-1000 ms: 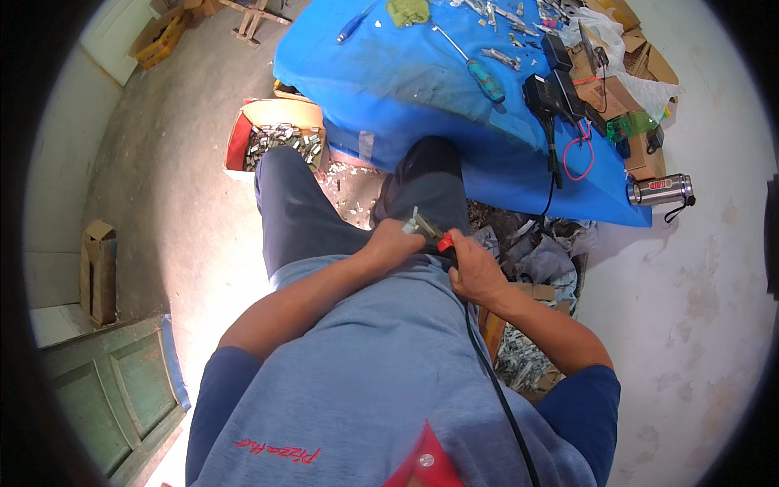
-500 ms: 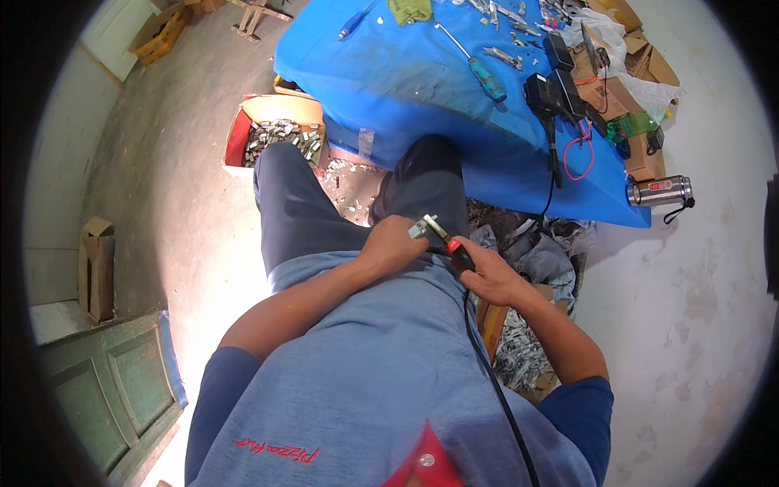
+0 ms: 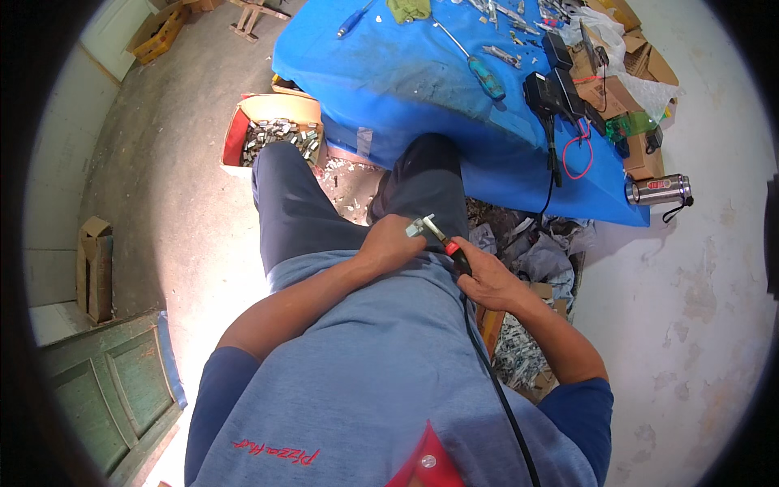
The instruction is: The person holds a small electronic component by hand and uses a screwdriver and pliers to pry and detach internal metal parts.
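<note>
Over my lap, my left hand [image 3: 389, 244] is closed on a small pale metal piece [image 3: 415, 228] that pokes out past its fingertips. My right hand [image 3: 488, 275] wraps round a corded hand tool [image 3: 458, 256] with a black and red handle and a slim metal shaft. The shaft's pale end meets or lies right beside the metal piece; contact is too small to make out. From the handle a black cable [image 3: 492, 377] runs down across my shirt. What kind of tool it is does not show clearly.
A blue-covered table [image 3: 389, 73] ahead bears a teal-handled screwdriver [image 3: 486, 78], a blue-handled screwdriver [image 3: 350, 27], black adapters [image 3: 560, 93] and metal scraps. Beside my left knee stands a box [image 3: 280, 105] of small metal parts. A steel flask [image 3: 658, 190] lies at the right.
Both hands hold nearly the same place and grip. The metal piece and the tool's end have shifted very slightly left.
</note>
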Available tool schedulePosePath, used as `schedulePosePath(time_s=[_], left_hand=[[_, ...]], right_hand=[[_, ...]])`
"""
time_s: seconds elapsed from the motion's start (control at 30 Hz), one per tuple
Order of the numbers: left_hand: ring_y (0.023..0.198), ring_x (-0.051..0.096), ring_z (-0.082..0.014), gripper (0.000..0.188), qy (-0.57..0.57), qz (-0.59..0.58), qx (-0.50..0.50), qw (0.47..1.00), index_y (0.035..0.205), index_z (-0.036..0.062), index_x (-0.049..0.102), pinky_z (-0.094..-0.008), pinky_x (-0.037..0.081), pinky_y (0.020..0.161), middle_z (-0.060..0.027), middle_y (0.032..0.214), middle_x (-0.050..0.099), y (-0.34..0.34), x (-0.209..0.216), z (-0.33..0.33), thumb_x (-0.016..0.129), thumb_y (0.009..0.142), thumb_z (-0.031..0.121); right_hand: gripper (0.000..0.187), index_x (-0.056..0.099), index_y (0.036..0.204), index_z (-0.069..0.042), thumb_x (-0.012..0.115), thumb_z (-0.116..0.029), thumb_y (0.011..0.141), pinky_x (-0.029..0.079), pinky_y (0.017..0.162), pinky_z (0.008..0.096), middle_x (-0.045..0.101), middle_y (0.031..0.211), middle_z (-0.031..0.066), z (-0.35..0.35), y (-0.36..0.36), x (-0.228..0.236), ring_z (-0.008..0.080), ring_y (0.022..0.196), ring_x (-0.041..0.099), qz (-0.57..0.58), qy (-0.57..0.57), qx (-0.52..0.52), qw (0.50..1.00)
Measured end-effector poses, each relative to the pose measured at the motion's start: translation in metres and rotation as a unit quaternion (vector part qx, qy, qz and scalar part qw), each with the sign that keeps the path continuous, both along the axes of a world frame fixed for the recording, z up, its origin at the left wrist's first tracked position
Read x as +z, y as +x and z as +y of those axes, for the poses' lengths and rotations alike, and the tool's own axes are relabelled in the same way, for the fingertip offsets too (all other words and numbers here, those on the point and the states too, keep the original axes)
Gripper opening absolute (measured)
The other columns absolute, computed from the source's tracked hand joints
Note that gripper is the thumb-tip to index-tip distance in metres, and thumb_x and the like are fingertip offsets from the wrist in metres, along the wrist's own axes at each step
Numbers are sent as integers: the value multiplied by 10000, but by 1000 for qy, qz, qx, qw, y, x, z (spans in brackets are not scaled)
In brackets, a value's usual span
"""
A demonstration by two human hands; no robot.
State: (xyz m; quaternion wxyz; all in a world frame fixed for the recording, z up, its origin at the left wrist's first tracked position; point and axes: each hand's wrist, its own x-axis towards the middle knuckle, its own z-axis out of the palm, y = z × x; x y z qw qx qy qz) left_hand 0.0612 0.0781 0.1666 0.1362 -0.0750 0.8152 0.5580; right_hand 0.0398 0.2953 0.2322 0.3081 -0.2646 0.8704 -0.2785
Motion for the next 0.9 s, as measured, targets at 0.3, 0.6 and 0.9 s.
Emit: schedulePosePath(time_s=[0.3, 0.6, 0.9], left_hand=[[758, 633, -433, 311, 4, -9, 1, 1000, 842, -28, 688, -457, 492, 729, -278, 789, 646, 0, -1, -1, 592, 719, 240], [780, 634, -440, 323, -20, -38, -17, 999, 828, -47, 685, -462, 492, 753, -295, 798, 642, 1, -1, -1, 586, 719, 240], [775, 665, -378, 397, -45, -37, 23, 998, 835, -118, 656, -429, 501, 747, -294, 799, 656, -3, -19, 1, 618, 702, 255]], right_hand=[[407, 530, 1108, 26, 533, -135, 735, 450, 809, 369, 591, 919, 163, 1, -6, -6, 281, 855, 560, -109, -25, -46, 993], [565, 465, 1206, 45, 667, -139, 712, 463, 782, 385, 553, 989, 186, -2, 8, -30, 302, 902, 564, 225, 85, 22, 970], [605, 448, 1194, 57, 707, -143, 685, 445, 729, 395, 506, 919, 170, -7, -12, -46, 320, 854, 529, 409, 141, 116, 894]])
